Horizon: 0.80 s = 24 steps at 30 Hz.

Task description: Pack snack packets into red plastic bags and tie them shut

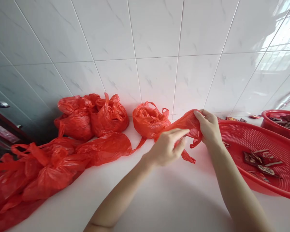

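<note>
A thin red plastic bag (183, 124) stretches between my two hands over the white table. My right hand (209, 127) pinches its upper edge between thumb and fingers, near the rim of the large red basket. Curled against the bag's lower left part is my left hand (170, 146), its index finger reaching toward the bag's mouth; the fingers underneath are hidden. A loose red strip hangs below my left hand. Just behind that hand stands a filled red bag (149, 120) with crumpled handles.
Two more full red bags (108, 116) lean near the tiled wall (157, 77). A heap of red bags (50, 170) covers the table's left side. At right, a large red basket (251, 129) holds several small dark packets (262, 161); another red basket (265, 114) stands behind it.
</note>
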Available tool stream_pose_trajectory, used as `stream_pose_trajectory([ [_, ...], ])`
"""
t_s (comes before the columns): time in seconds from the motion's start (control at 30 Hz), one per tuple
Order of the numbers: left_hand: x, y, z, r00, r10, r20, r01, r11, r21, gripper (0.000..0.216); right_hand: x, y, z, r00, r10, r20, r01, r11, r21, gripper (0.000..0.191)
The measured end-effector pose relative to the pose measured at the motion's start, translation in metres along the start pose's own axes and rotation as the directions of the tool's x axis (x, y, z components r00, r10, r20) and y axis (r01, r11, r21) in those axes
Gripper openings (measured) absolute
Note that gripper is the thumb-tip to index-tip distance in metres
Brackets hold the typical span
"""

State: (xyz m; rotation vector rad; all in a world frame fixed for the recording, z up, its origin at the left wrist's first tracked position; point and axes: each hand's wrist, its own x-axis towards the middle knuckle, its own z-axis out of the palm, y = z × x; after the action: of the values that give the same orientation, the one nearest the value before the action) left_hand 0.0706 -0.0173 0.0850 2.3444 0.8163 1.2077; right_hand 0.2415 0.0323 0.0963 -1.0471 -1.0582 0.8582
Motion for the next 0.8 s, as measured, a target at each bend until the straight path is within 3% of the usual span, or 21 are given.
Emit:
stream_pose_trajectory([
  [0.1, -0.001, 0.004, 0.016, 0.988, -0.144, 0.062, 0.132, 0.976, 0.173, 0.034, -0.001, 0.001, -0.002, 0.999, -0.038, -0.007, 0.037, 0.995, -0.089, 0.021],
  [0.2, 0.001, 0.000, 0.018, 0.960, -0.279, -0.024, 0.271, 0.905, 0.329, 0.035, -0.003, -0.004, -0.002, 0.999, -0.044, 0.004, 0.044, 0.985, -0.164, 0.021],
  [0.3, 0.005, -0.004, 0.012, 0.932, -0.347, -0.109, 0.360, 0.834, 0.418, 0.031, -0.007, -0.011, 0.000, 0.991, 0.051, 0.124, -0.017, 0.964, -0.265, 0.021],
  [0.43, 0.010, -0.009, -0.005, 0.860, -0.489, -0.145, 0.478, 0.675, 0.562, 0.022, -0.011, -0.019, 0.000, 0.932, 0.208, 0.296, -0.049, 0.884, -0.464, 0.025],
  [0.63, 0.010, -0.024, -0.041, 0.748, -0.648, -0.145, 0.561, 0.499, 0.660, 0.010, -0.008, -0.021, -0.018, 0.827, 0.362, 0.430, 0.054, 0.711, -0.701, 0.038],
  [0.73, 0.008, -0.027, -0.050, 0.756, -0.647, -0.100, 0.527, 0.510, 0.680, 0.014, -0.005, -0.018, -0.028, 0.779, 0.385, 0.494, 0.110, 0.693, -0.713, 0.044],
  [0.8, 0.005, -0.026, -0.050, 0.774, -0.633, -0.001, 0.463, 0.564, 0.684, 0.029, -0.003, -0.018, -0.032, 0.782, 0.386, 0.490, 0.110, 0.688, -0.718, 0.042],
])
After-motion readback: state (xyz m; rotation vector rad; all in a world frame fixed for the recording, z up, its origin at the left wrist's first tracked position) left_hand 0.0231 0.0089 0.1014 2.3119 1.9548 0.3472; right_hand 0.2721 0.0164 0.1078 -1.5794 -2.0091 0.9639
